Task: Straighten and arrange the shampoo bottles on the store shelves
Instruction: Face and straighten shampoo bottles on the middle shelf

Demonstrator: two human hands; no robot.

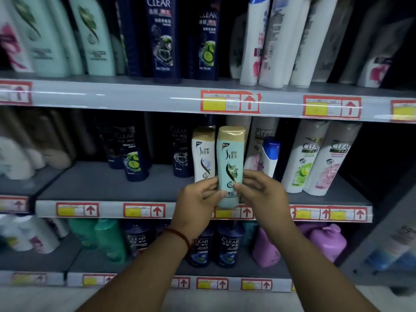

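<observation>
Left hand (198, 199) and right hand (258, 192) pinching the teal Slek shampoo bottle (230, 163) from either side, low on its body; bottle standing upright, long axis vertical, hovering at the middle shelf (108, 188) front edge beside the white Slek bottle (203, 154)

One head-worn camera faces the shelves (202, 100) straight on at close range, tilted slightly downward.
</observation>
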